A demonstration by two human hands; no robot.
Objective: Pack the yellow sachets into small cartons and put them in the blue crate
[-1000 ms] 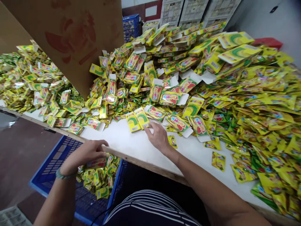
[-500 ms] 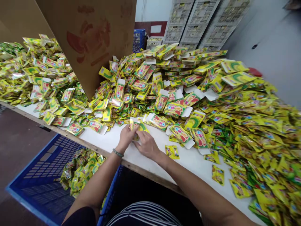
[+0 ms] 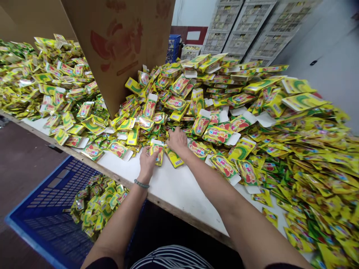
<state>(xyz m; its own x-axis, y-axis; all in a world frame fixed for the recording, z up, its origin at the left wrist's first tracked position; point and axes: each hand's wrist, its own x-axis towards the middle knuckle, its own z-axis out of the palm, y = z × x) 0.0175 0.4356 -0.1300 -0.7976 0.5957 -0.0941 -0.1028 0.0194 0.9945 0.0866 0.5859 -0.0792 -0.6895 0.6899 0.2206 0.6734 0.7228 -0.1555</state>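
Observation:
My left hand grips a small yellow and green carton, printed with red fruit, whose white flap sticks up at the top. The carton stands slightly tilted at the front of the white table. My right hand reaches past it to the foot of the pile, fingers curled down among small packets; what they pinch, if anything, is hidden. Just below that hand lies another yellow carton with a barcode. Beyond my right wrist, an open-flapped carton lies on its back.
A heap of cartons spreads behind my hands. Loose yellow sachets pile up at the right. A cardboard sheet stands upright among the heaps. Below the table edge sits a blue crate with packed cartons. White crates are stacked behind.
Both hands were together at one carton. My right hand has since moved away, up to the pile's foot, while my left hand keeps the carton. The view has shifted slightly.

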